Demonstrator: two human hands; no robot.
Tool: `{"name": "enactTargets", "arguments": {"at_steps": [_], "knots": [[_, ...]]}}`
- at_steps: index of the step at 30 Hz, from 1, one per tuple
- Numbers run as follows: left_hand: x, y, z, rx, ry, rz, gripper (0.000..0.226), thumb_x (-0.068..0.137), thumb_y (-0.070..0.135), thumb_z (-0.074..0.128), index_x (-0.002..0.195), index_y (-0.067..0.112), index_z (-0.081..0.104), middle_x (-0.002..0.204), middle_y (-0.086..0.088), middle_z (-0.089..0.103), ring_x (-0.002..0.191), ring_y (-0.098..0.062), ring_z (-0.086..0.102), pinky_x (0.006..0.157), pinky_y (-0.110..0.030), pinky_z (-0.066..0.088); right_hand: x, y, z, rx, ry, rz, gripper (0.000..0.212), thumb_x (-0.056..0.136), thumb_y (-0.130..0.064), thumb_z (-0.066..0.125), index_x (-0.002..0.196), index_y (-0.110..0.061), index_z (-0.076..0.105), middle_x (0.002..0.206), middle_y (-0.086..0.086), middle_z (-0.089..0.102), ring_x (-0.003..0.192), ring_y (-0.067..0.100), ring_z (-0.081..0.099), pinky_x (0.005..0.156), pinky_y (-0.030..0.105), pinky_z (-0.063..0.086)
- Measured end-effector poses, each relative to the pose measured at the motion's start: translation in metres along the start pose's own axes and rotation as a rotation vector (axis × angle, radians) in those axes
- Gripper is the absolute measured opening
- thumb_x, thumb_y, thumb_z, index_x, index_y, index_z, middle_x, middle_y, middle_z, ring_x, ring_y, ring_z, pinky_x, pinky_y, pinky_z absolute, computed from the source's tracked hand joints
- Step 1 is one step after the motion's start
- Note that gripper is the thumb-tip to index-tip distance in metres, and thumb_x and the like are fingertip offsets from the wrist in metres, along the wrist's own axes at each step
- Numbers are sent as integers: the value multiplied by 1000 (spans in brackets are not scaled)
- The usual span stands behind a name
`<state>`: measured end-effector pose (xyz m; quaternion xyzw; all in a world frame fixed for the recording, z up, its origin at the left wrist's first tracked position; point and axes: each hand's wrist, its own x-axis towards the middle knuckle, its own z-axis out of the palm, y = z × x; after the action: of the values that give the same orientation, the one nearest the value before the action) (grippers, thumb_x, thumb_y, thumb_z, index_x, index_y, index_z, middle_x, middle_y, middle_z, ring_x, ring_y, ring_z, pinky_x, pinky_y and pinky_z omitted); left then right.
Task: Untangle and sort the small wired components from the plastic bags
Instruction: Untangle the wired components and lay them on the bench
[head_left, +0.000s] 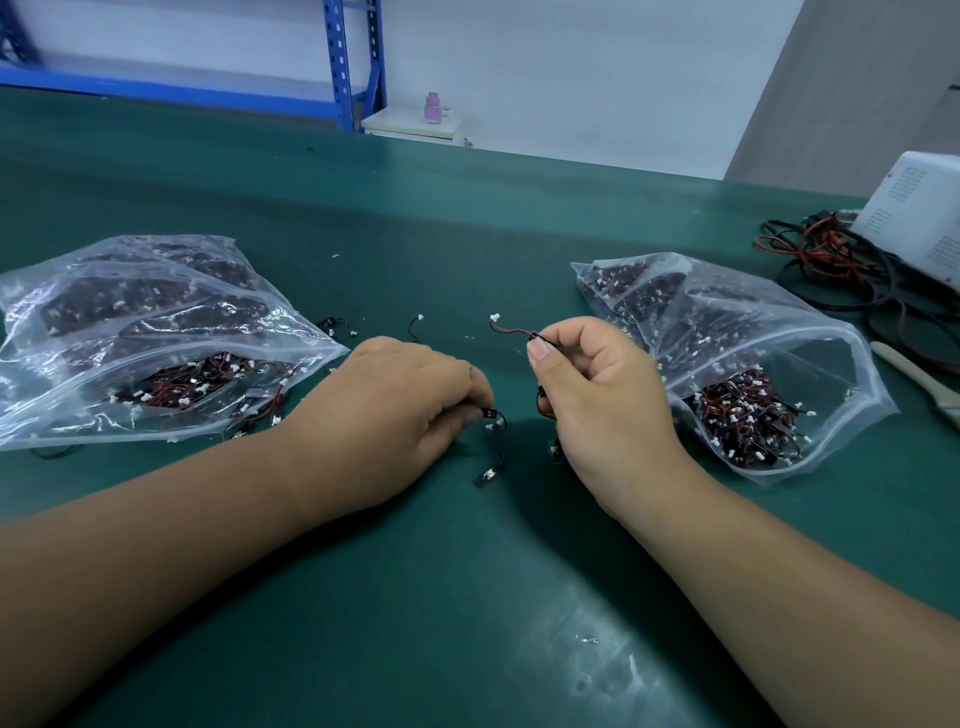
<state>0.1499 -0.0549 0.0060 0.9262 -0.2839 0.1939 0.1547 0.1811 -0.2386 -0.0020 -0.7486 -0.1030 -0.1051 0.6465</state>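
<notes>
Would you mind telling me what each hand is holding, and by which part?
The right hand pinches a red-wired component by its black end; the left hand pinches a second component by its black piece.

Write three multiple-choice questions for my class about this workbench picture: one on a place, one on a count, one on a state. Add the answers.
1. Where does the paintbrush lie?
A. Between the two bags
B. Inside a bag
C. Right of the right-hand plastic bag

2. How many clear plastic bags lie on the green mat?
A. One
B. Two
C. Four

3. What is the right hand doing?
A. Pinching a wired component
B. Lying flat on the mat
C. Holding the paintbrush

Answers:
1 C: its handle shows near the picture's right edge, beyond that bag.
2 B: there is a left-hand plastic bag and the right-hand one.
3 A: thumb and forefinger pinch a black piece whose red-and-black wire ends in a white connector.
</notes>
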Motion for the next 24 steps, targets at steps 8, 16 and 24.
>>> {"name": "enactTargets", "arguments": {"at_steps": [8,16,24], "knots": [[-2,-4,3,-55,126,105,13,88,16,62,98,20,69,82,10,67,74,-15,59,75,-38,46,0,-1,1,158,-20,170,16,97,-19,62,81,-21,63,55,-5,57,44,7,49,38,22,38],[-3,-8,0,-82,114,153,9,85,12,64,90,17,70,82,8,66,73,-19,61,73,-42,47,3,3,-1,-7,-97,34,17,96,-15,62,80,-21,63,59,-6,58,40,15,52,44,23,41],[-5,-5,0,-1,-97,234,6,85,18,69,88,23,69,88,10,68,84,-18,64,81,-44,46,3,9,-2,-118,-64,-100,6,89,-25,65,87,-31,63,68,8,59,62,17,50,60,42,47]]}}
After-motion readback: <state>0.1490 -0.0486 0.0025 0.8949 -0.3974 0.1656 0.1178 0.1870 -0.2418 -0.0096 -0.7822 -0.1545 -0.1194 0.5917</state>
